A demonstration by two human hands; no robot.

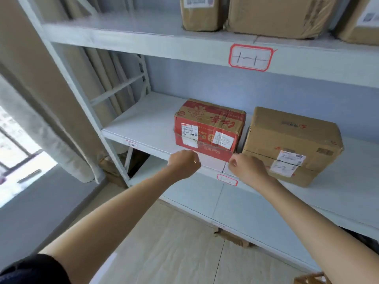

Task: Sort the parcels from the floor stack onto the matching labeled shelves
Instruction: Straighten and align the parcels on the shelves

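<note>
Head view: red box [207, 128] sits on the middle shelf [143, 128], near its front edge, upright, long side facing out. Cardboard printed red with a flower pattern and large characters on the brown top; clear tape runs over the top and across the front. 3 white stickers on the front: a shipping label upper left, a small one below it, a tilted one to the right.

Just to its right, apart by a narrow gap, a plain brown box [291, 144] with a white shipping label low on its front; it overhangs the shelf's front edge slightly.

Left hand [184, 163] and right hand [249, 168] hover in front of the red box's lower corners, both with fingers curled into loose fists and holding nothing. Cannot tell whether the knuckles touch the box.

Red-bordered tag [227, 179] on the shelf edge between the hands, writing unreadable. Larger red-bordered tag [250, 57] on the upper shelf [123, 37] edge reads roughly "1-1". 3 brown boxes [274, 15] stand on that upper shelf.
</note>
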